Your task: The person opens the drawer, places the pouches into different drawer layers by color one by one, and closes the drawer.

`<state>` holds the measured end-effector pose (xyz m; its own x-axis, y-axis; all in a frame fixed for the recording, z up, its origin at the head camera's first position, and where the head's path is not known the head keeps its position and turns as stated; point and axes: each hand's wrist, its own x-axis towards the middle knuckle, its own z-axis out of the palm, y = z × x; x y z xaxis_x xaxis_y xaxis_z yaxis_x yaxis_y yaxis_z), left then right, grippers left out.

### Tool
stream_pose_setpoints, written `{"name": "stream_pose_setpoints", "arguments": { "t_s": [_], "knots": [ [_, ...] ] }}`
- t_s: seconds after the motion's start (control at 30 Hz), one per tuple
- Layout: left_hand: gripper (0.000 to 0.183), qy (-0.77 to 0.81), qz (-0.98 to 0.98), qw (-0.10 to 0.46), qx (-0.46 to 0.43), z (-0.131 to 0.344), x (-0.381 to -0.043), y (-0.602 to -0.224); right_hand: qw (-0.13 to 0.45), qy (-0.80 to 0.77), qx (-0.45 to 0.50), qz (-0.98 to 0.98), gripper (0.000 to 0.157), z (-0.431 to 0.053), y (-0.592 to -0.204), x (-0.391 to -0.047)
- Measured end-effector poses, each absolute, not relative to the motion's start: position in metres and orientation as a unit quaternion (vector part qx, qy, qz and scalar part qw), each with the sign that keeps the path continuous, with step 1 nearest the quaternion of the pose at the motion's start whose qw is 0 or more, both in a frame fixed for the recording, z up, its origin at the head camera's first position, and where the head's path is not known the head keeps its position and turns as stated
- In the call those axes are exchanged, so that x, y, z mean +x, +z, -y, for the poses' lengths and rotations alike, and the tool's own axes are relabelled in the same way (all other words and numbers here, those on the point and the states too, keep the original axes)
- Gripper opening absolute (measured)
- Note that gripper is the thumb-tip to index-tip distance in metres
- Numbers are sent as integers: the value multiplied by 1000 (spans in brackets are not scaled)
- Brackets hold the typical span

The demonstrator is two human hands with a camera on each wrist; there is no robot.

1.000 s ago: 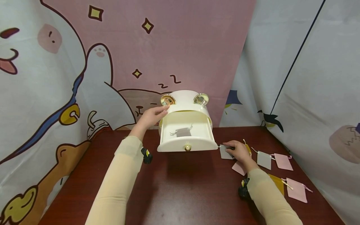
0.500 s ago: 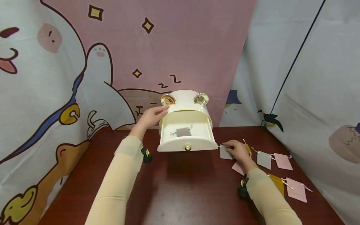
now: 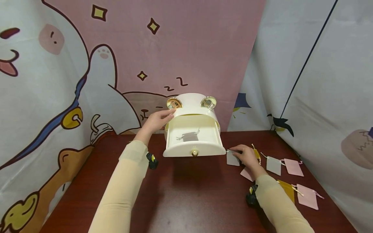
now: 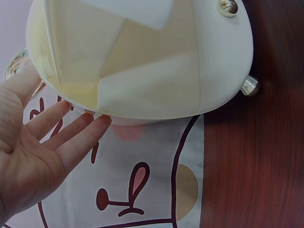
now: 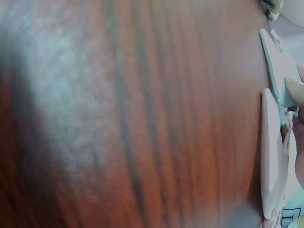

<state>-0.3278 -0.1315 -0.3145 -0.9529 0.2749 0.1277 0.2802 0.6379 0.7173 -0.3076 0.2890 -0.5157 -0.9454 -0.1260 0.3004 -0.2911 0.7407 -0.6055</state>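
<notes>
A white rounded box [image 3: 190,98] with two gold bell-like domes stands at the back of the table, its drawer [image 3: 175,152] pulled out. Inside the drawer lies a grey drawstring pouch [image 3: 190,137]. My left hand [image 3: 157,122] is at the box's upper left; the left wrist view has its fingers [image 4: 78,140] extended, tips touching the side wall. To the right of the drawer, my right hand [image 3: 247,156] pinches another grey drawstring pouch [image 3: 232,159] at its cord end. The right thumb [image 5: 295,90] lies against that pouch in the right wrist view.
A pink pouch [image 3: 247,174] and a partly hidden yellow pouch [image 3: 256,153] lie by my right hand. Farther right are a grey pouch [image 3: 274,165], pink pouches [image 3: 293,167] and another yellow pouch [image 3: 287,190]. Printed fabric [image 3: 204,48] hangs behind the table.
The grey pouch at my right hand has shifted and turned slightly, a little left and toward the front. My left hand and the box have stayed put.
</notes>
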Motion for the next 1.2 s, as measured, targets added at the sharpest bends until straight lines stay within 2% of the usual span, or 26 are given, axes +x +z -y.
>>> {"name": "stream_pose_setpoints", "arguments": {
  "t_s": [0.33, 0.8, 1.2],
  "knots": [
    [46, -391, 907, 5, -157, 131, -328, -314, 132, 368, 130, 911, 18, -290, -502, -306],
    [46, -396, 905, 4, -156, 132, -328, -315, 159, 369, 101, 910, 18, -293, -479, -305],
    [46, -394, 906, 6, -154, 132, -328, -315, 202, 367, 106, 902, 20, -299, -453, -303]
  ]
}}
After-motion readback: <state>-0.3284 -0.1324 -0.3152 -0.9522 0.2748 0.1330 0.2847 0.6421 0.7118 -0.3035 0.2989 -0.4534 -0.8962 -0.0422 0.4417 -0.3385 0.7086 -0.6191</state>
